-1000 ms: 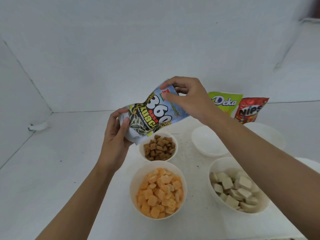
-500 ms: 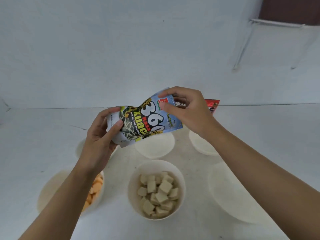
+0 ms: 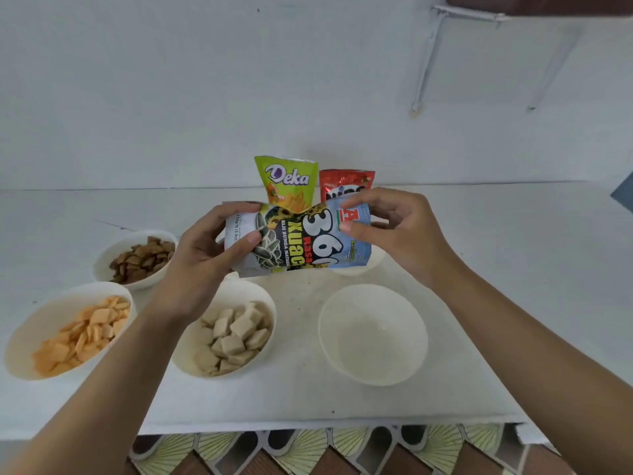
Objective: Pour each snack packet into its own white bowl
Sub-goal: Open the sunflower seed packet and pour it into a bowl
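With left hand (image 3: 209, 255), grips the bottom end of the sunflower-seed packet (image 3: 301, 241), thumb laid across the printed front, fingers curled over the upper edge and round the back. With right hand (image 3: 394, 234), pinches the opposite, top end, thumb pressed on the front, forefinger hooked over the edge, remaining fingers loosely bent behind. Holds the packet sideways in the air, lettering turned on its side, beyond and to the left of the empty white bowl (image 3: 373, 337), lifted off the table (image 3: 479, 269). Cannot tell whether torn open or sealed. Just left of the empty white bowl: a bowl of pale cubes (image 3: 251, 291), its near-left rim crossed by the left forearm. Farther left of the empty white bowl, well apart from it: a bowl of orange chips (image 3: 44, 313). Beyond that one, up and far left of the empty white bowl: a bowl of brown pieces (image 3: 113, 248). Straight beyond the empty white bowl, mostly hidden under the packet's right end: a half-hidden white bowl (image 3: 352, 270), contents not visible. Farther back again from the empty white bowl, upright by the wall: a green Deka packet (image 3: 287, 180) and, touching or just beside it on the right, a red packet (image 3: 346, 183), both lower halves covered by the held packet and the right hand. Nearer than the empty white bowl, past the table edge: patterned floor tiles (image 3: 308, 447).
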Motion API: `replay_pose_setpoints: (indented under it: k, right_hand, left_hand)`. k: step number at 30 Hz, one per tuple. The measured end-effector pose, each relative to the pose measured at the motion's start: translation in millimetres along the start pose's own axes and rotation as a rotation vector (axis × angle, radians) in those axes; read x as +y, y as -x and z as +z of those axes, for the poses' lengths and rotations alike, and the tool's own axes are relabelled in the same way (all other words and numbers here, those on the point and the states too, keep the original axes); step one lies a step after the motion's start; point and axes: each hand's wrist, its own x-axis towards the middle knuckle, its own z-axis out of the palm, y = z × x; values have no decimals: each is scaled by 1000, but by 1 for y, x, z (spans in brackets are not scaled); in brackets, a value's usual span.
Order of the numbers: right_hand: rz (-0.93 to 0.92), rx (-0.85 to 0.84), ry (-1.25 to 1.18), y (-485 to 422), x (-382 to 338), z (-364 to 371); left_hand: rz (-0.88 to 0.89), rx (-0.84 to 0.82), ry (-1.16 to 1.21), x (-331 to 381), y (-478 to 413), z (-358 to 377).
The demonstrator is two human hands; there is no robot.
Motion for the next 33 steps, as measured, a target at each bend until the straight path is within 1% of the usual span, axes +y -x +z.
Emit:
replay_pose_setpoints:
  k: [8, 13, 17, 21, 27, 33]
  right_hand:
    - [88, 43, -50, 44, 22, -12]
    - [149, 40, -60, 64, 40, -13]
    - [169, 34, -47, 74, 45, -13]
    - [195, 44, -98, 78, 49, -12]
    - [198, 71, -143, 80, 48, -10]
    - [171, 73, -114, 79, 40, -11]
  left_hand:
    - [-41, -82, -89, -11, 15, 21]
    - [-50, -131, -231, -9, 21, 23]
    - [-96, -172, -302, -5, 22, 22]
    - [-72, -212, -389, 3, 21, 22]
    - [-30, -237, -428, 8, 17, 23]
    - [-35, -214, -417, 12, 17, 25]
